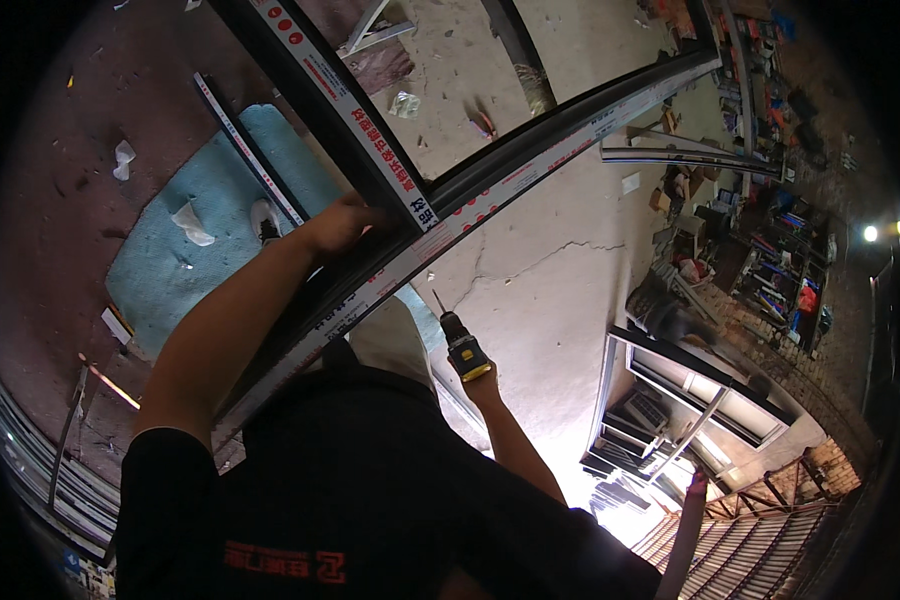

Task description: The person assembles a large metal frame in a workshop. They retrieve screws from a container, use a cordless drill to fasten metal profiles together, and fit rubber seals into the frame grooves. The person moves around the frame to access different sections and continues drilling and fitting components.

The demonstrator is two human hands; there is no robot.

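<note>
At far left, a bundle of long metal bars (45, 490), too many to count, lies by the floor's edge. Next, one blue-green mat (160, 250) carries one slim labelled bar (245, 145) and one crumpled piece of clear film (192, 224); one shoe (266, 218) shows beside that bar. In the middle, the left hand (338, 230) is at one large dark frame (425, 215), near where two of its taped bars meet; its fingers are curled, their tips hidden, so how firmly they grip cannot be told. Below the frame and apart from it, the right hand (480, 385) has its fingers closed around one cordless drill (464, 348), the bit pointing up. At right, one open rack (785, 265) holds many small coloured items, uncountable here. Farther right shine two bright lights (886, 231).
</note>
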